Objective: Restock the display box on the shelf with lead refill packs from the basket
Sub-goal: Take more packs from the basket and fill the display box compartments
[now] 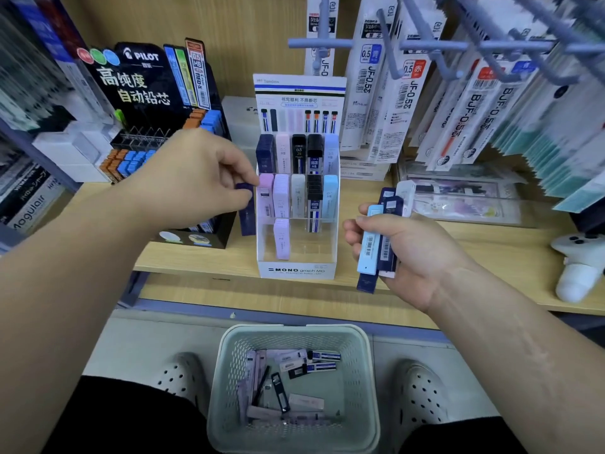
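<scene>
Dark purple and slim, a plastic lead refill pack (247,209) hung pinched in the fingers of the left hand (196,176), just beside the white tiered display box (296,269) on the wooden shelf (190,257). The right hand (412,257) gripped a fan of light-blue, navy and white packs (371,244). Loose packs (314,357) lay in the pale green plastic basket (294,329) on the floor.

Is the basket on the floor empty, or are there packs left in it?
Not empty: the basket holds loose lead refill packs, lilac, white and black, across its bottom.
</scene>
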